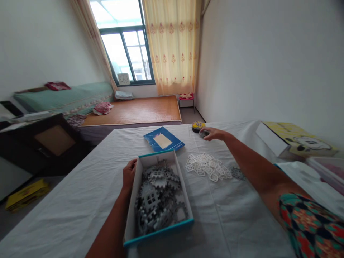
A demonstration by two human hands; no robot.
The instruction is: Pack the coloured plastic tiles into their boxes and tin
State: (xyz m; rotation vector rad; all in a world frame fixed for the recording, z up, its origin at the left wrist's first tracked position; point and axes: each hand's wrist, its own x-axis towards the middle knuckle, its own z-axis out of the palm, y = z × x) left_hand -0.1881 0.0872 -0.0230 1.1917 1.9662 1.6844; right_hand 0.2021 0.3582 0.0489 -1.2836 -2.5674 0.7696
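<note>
A cardboard box with a blue rim lies tilted in front of me, filled with grey interlocking plastic building pieces. My left hand grips the box's left wall near its far corner; some fingers are hidden behind it. Farther off to the right, my right hand is closed around a small dark grey plastic piece, just in front of a round black-and-yellow tin. Whether it holds more than one piece I cannot tell. White plastic window-shaped pieces lie in a pile right of the box.
More grey pieces lie partly behind my right forearm. A blue booklet or box lid rests beyond the box on the white tablecloth. At the right are a yellow cartoon box and a clear plastic container.
</note>
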